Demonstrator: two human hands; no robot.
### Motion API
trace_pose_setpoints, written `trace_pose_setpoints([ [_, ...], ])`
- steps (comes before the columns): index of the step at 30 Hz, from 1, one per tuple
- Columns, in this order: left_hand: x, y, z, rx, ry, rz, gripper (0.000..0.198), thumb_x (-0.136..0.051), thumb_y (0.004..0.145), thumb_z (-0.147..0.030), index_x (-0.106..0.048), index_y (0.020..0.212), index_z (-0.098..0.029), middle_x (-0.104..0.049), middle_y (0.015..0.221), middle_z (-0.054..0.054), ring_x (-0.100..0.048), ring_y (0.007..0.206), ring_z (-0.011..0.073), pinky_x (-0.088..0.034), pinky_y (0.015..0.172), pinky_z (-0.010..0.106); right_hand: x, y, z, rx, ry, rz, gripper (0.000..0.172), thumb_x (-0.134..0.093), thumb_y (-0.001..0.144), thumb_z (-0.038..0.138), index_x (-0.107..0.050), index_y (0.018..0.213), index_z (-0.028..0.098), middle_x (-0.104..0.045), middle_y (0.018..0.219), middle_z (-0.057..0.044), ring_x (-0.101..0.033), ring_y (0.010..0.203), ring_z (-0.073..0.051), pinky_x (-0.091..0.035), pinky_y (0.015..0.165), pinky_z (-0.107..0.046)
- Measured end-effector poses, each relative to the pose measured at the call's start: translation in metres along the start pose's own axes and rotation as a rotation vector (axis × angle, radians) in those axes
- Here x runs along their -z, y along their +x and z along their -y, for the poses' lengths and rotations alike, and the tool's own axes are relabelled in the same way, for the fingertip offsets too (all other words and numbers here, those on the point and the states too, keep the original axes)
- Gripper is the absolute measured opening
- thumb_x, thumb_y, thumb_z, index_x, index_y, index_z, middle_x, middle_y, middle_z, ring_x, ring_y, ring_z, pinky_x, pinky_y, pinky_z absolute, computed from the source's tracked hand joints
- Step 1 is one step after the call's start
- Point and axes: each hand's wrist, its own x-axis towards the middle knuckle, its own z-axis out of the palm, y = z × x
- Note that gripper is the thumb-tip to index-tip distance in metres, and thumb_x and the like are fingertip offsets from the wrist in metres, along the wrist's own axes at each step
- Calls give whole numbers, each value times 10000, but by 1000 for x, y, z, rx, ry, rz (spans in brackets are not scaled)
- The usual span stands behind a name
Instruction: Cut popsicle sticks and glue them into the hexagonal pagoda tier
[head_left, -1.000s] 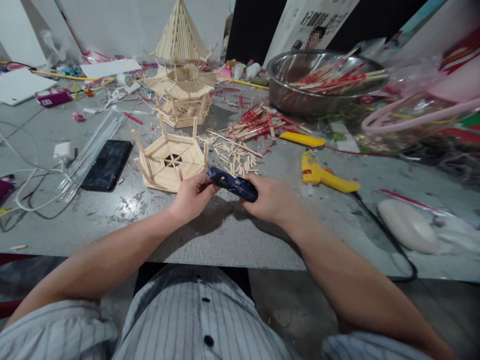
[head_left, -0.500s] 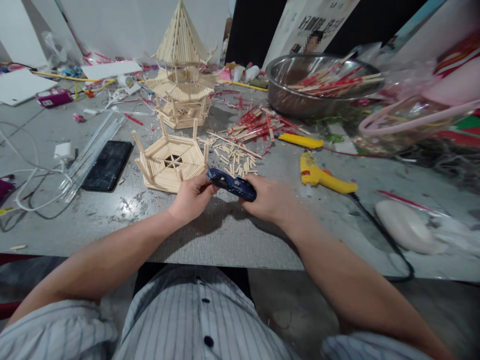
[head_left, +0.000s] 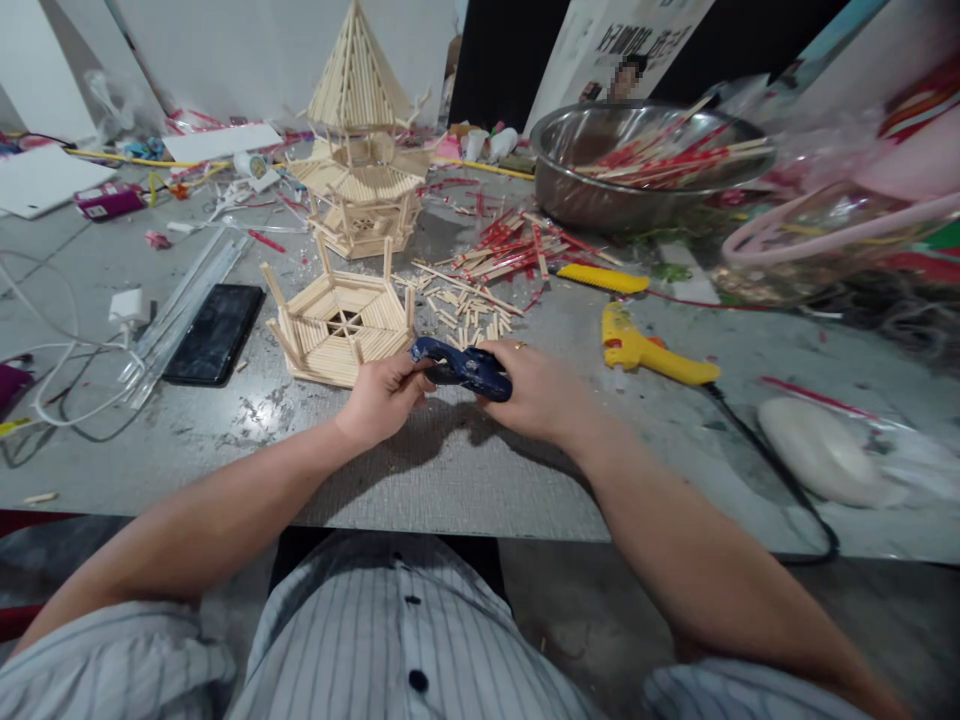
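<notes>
My right hand (head_left: pixel 536 390) is wrapped around a dark blue hand tool (head_left: pixel 480 372), which looks like a cutter or pliers, held just above the table. My left hand (head_left: pixel 382 398) is closed in a pinch at the tool's left end; whatever sits between its fingertips is too small or hidden to make out. Just behind the left hand lies a hexagonal base of wooden sticks (head_left: pixel 315 355) with short upright posts. Short cut stick pieces (head_left: pixel 480 325) are scattered beyond the tool. Farther back stands a tiered stick pagoda (head_left: pixel 364 185) with a pointed roof.
A yellow glue gun (head_left: pixel 652 357) with a black cord and a yellow utility knife (head_left: pixel 604 278) lie to the right. Red-wrapped sticks (head_left: pixel 502 250) lie near a steel bowl (head_left: pixel 555 185). At left are a black phone (head_left: pixel 214 335) and a white charger (head_left: pixel 129 308).
The dark blue tool has turned slightly in my right hand, and a gap beside its handle shows more. Both hands stay in nearly the same place.
</notes>
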Motion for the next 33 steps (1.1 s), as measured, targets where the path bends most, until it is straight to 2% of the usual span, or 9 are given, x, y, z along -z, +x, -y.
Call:
trace_pose_setpoints([
  [8,2,2,-5,154,-220,95,181,-555,783,-187,-563,613,-127,-565,478,-20,-534,413,55,-435,442,156,4,-1,1,15,0,30,486,-538,671,221,-516,1151,151,-631,1059,-129,-587,959,-290,-445,793,-385],
  [12,2,3,-5,225,-368,133,232,-633,765,-288,-568,613,-127,-580,497,-13,-543,410,66,-470,440,182,4,-1,-2,46,22,25,491,-540,655,216,-512,1141,155,-632,1051,-125,-580,967,-294,-442,801,-388],
  [17,2,4,-7,297,-449,176,336,-637,768,-406,-570,598,-124,-558,452,-7,-535,380,81,-465,400,195,3,0,-5,111,54,39,531,-529,644,211,-493,1167,127,-607,1114,-150,-570,1001,-304,-435,839,-405],
  [33,5,4,-4,155,-233,198,381,-593,786,-466,-535,598,-140,-536,446,-18,-509,391,62,-406,414,171,5,-2,-2,46,-1,68,493,-519,664,227,-529,1148,132,-630,1087,-152,-597,969,-299,-450,801,-397],
])
